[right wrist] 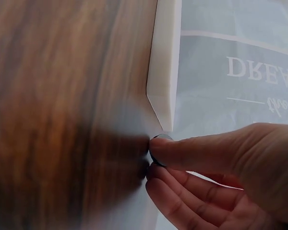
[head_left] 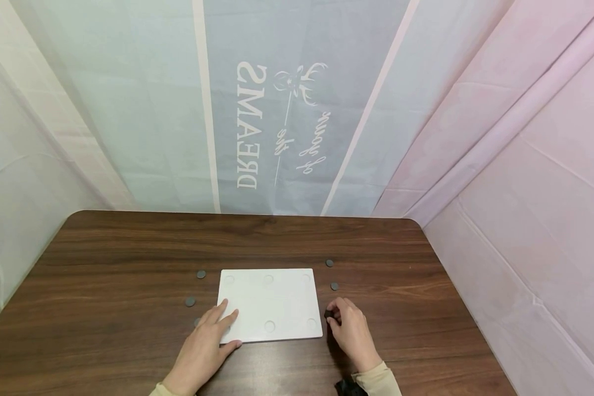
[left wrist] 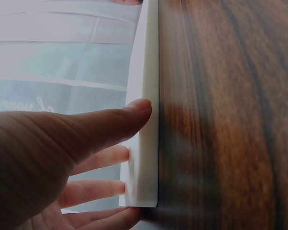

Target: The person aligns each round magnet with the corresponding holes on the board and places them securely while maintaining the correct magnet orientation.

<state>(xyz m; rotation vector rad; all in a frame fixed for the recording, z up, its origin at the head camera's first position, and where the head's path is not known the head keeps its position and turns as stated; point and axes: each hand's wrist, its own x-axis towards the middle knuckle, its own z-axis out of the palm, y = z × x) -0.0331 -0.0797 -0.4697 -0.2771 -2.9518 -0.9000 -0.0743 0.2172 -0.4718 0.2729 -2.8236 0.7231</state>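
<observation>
A white rectangular board (head_left: 282, 301) with several shallow round recesses lies flat on the table. My left hand (head_left: 200, 347) rests over its lower left corner, fingers spread on the top and left edge. The left wrist view shows the thumb (left wrist: 120, 122) against the board's front edge. Beside the board's lower right corner, my right hand (head_left: 352, 331) pinches a small dark round disc (head_left: 329, 314) between thumb and fingers. In the right wrist view this disc (right wrist: 158, 155) is low by the tabletop, partly covered by the thumb.
Grey discs lie right of the board, one upper (head_left: 329, 263) and one lower (head_left: 334, 286). Left of it are a far disc (head_left: 201, 274), a nearer disc (head_left: 190, 301) and one partly hidden by the left hand. Printed cloth (head_left: 168, 110) hangs behind the brown wooden table (head_left: 128, 247).
</observation>
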